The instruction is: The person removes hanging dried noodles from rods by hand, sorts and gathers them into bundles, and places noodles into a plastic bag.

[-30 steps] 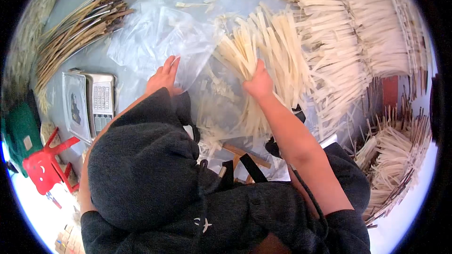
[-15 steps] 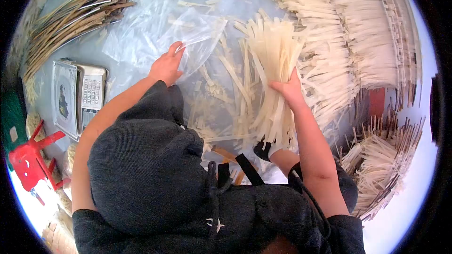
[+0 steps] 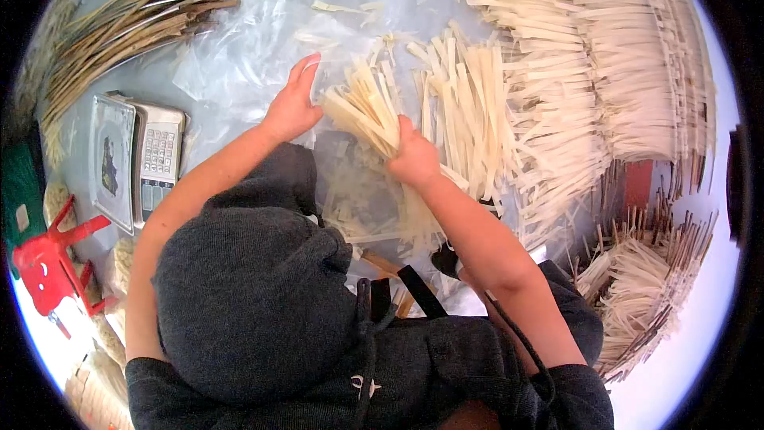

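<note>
My right hand is closed around a bundle of pale, flat dried noodles, whose ends fan out toward my left. My left hand has its fingers stretched out and thumb apart, close to the fanned ends. Clear plastic film lies crumpled beyond my left hand; whether any of it touches the fingers is too faint to tell. A loose pile of the same noodles rests to the right of my right hand, with scattered strips below the bundle.
Long rows of noodles fill the right side. Thin sticks are heaped at the upper left. A digital scale stands left of my arm, near a red plastic stool. More noodles on sticks lie lower right.
My right hand has moved left, carrying a bundle away from the pile. My left hand's fingers have straightened, and the plastic film raised beside them earlier is less visible.
</note>
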Tool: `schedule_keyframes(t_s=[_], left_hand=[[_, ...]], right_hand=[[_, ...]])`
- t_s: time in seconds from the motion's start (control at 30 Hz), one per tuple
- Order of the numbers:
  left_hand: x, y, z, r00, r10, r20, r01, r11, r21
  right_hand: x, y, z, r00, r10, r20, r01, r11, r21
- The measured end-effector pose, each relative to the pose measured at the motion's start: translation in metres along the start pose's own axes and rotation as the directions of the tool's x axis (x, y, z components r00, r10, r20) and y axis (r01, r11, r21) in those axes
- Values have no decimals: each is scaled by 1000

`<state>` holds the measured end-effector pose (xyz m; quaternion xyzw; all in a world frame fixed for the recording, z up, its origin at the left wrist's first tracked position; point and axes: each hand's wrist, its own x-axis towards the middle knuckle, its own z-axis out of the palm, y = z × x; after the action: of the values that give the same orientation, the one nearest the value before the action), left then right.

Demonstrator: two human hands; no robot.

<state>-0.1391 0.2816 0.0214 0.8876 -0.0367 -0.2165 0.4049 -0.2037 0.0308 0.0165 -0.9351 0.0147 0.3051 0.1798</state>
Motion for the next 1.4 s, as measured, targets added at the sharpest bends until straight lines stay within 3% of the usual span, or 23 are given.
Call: schedule_keyframes(t_s=[0.13,0.2,0.23,0.33,0.43,0.47,0.5,0.53,0.57,0.6,0.67,0.73,0.8,0.87,0.9,1.0,1.13,1.2,1.23,1.27,1.33,1.37,1.4], left_hand=[[1,3,3,968,194,-157,-189,981,45],[-6,10,-1,872,454,181,-488,830,271],[-10,15,-2,871,456,181,-490,828,272],[-29,33,-8,783,461,417,-587,768,254],[-42,40,-13,828,387,406,-535,761,366],[-44,33,-8,944,290,159,-328,889,319],[-42,25,-5,986,142,-82,-123,971,207],[-37,16,-4,985,156,-76,-136,967,216],[-34,5,-4,984,119,-136,-97,983,158],[-31,-3,-2,978,75,-197,-57,994,94],[-29,-14,11,968,102,-231,-89,994,65],[-34,-3,10,957,122,-263,-117,993,35],[-41,10,8,966,48,-253,-81,989,-121],[-41,-6,8,974,30,-225,-42,998,-50],[-41,-11,6,980,8,-199,-5,1000,18],[-42,-21,5,975,83,-204,-50,986,161],[-41,-3,9,966,163,-198,-152,986,71],[-44,14,0,908,420,12,-419,904,91],[-42,17,-1,870,493,-14,-487,864,130],[-38,13,-1,870,492,-13,-487,864,130],[-34,1,0,993,112,-40,-113,994,-9],[-34,-5,1,993,108,-42,-108,994,-11],[-33,-8,0,990,87,-108,-89,996,-18]], right_hand=[[5,1,6,999,-53,7,53,995,-85],[7,-2,3,998,-49,35,52,993,-104],[9,-4,-1,998,-49,34,52,993,-104],[23,-13,-25,997,-18,69,22,998,-54],[33,-11,-59,995,50,84,-63,985,161],[31,-11,-70,986,-9,169,-77,865,496],[30,-12,-77,969,-99,225,-113,635,764],[29,-14,-76,973,-95,213,-107,627,772],[27,-17,-74,927,-152,342,-245,445,861],[26,-21,-71,861,-240,449,-391,254,885],[26,-29,-64,831,-276,483,-403,300,865],[24,-43,-53,850,-351,393,-339,206,918],[36,-42,-43,844,-331,421,-358,237,903],[50,-32,-35,869,-294,399,-402,53,914],[54,-29,-43,807,-284,517,-534,21,845],[49,-29,-55,745,-325,583,-622,-22,782],[61,-48,-35,811,-319,490,-499,62,865],[65,-66,-25,976,-140,166,-124,264,956],[73,-64,-17,976,-155,153,-59,485,873],[74,-62,-13,976,-155,153,-60,484,873],[68,-64,-9,979,-193,65,114,786,607],[68,-64,-8,978,-195,70,114,788,605],[69,-64,-9,968,-211,136,43,674,738]])
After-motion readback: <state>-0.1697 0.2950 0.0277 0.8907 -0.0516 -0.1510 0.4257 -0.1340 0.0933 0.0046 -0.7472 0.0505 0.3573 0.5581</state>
